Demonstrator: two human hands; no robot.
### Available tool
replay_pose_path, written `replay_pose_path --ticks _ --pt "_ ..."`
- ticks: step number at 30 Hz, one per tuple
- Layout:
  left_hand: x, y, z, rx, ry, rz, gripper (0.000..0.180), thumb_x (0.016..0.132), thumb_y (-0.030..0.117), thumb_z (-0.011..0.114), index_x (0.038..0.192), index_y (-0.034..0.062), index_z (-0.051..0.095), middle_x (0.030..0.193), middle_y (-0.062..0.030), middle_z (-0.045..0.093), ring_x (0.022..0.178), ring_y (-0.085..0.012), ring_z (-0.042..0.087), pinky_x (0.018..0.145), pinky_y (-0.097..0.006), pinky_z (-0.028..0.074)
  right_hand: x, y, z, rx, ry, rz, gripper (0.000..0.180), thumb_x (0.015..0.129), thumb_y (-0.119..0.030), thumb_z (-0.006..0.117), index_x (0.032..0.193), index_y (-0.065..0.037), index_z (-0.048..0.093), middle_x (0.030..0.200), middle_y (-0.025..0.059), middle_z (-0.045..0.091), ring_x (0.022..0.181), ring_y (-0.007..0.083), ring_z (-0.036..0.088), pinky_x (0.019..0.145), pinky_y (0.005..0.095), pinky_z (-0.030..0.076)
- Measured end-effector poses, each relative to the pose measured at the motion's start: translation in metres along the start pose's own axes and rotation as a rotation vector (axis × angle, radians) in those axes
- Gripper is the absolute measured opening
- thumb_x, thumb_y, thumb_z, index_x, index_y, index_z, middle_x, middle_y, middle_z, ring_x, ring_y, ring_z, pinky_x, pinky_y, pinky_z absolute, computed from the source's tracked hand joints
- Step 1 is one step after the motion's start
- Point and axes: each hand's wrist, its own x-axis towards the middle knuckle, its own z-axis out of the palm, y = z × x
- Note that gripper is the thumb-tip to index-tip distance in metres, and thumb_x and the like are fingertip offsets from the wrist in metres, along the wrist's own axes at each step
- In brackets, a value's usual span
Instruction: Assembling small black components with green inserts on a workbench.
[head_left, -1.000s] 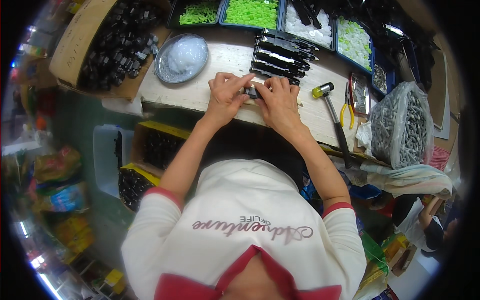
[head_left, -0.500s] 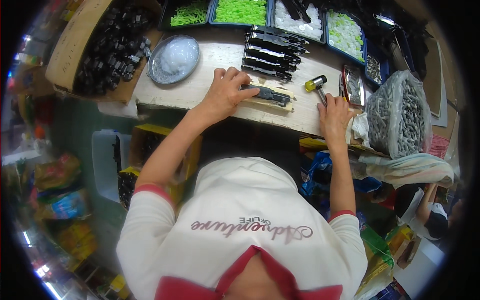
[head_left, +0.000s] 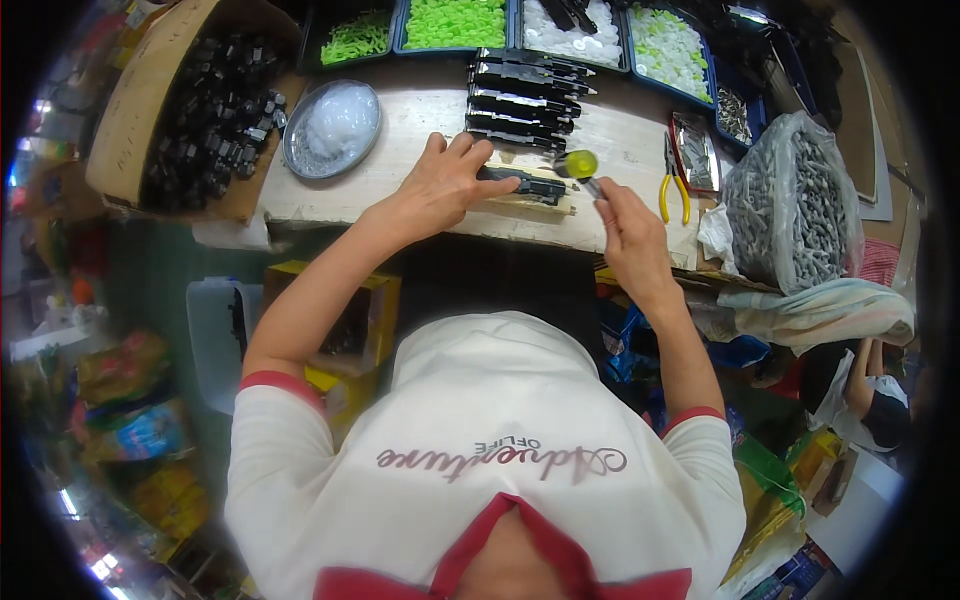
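My left hand (head_left: 445, 180) presses on the near end of a dark toy-gun-like plastic part (head_left: 535, 187), its fingers bent around that end. The part lies in a pale block-like holder (head_left: 545, 205) by the table's front edge. In my right hand (head_left: 632, 228) is the handle of a small mallet (head_left: 580, 165). The mallet's yellow-and-black head hovers, slightly blurred, just above the right end of the part. Behind it, several similar black parts (head_left: 525, 100) lie in a stacked row.
Yellow-handled pliers (head_left: 676, 195) lie to the right, beside a bag of grey pieces (head_left: 795, 215). Bins of green pieces (head_left: 455, 25) and white pieces (head_left: 590, 45) line the back. A round dish (head_left: 330, 128) and a carton of black pieces (head_left: 120, 140) stand left.
My right hand has lifted the mallet and carried it left, from beside the pliers to the dark part. The pliers are now uncovered. My left hand stays on the part.
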Motion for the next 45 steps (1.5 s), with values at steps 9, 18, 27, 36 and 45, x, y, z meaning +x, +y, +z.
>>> replay_pose_path --ticks 9,18,27,36,45 --pt "0.005 0.003 -0.005 0.006 -0.062 -0.009 0.05 0.07 -0.008 0.054 0.111 0.0191 0.062 0.102 -0.0108 0.05 0.096 -0.0254 0.046 0.073 -0.036 0.037 0.014 -0.022 -0.006 -0.172 -0.124 0.002 0.02 0.087 -0.013 0.05 0.106 -0.005 0.052 0.08 0.0166 0.059 0.069 0.0364 0.057 0.058 0.043 0.045" --pt "0.006 0.002 -0.004 0.006 -0.049 0.001 0.044 0.071 -0.002 0.057 0.11 0.0175 0.063 0.099 -0.0098 0.05 0.095 -0.0252 0.046 0.072 -0.034 0.038 0.016 -0.03 -0.006 -0.184 -0.088 -0.018 0.02 0.086 -0.015 0.05 0.104 -0.007 0.05 0.072 0.014 0.058 0.06 0.0355 0.056 0.052 0.0432 0.044" --pt "0.006 0.005 -0.004 0.021 -0.019 -0.004 0.044 0.07 0.0 0.058 0.109 0.0183 0.063 0.099 -0.0091 0.05 0.096 -0.0252 0.045 0.071 -0.035 0.038 0.015 -0.024 -0.001 -0.278 -0.178 0.004 0.019 0.088 -0.016 0.049 0.104 -0.006 0.05 0.073 0.0142 0.058 0.06 0.0343 0.057 0.052 0.042 0.045" --pt "0.005 -0.004 0.008 -0.235 0.122 -0.086 0.044 0.062 -0.005 0.06 0.101 0.0148 0.066 0.088 -0.0071 0.052 0.087 -0.0251 0.049 0.072 -0.034 0.045 0.024 -0.014 0.004 -0.346 -0.399 0.067 0.02 0.087 -0.014 0.051 0.103 -0.002 0.053 0.079 0.015 0.061 0.066 0.0344 0.059 0.057 0.0415 0.046" --pt "-0.003 -0.007 0.021 -0.562 0.338 -0.259 0.056 0.061 -0.005 0.062 0.115 0.0071 0.051 0.085 -0.0081 0.054 0.084 -0.0266 0.049 0.074 -0.035 0.044 0.036 -0.029 0.026 -0.169 -0.344 0.014 0.021 0.084 -0.009 0.052 0.104 -0.005 0.054 0.086 0.0165 0.063 0.074 0.0348 0.06 0.063 0.042 0.048"
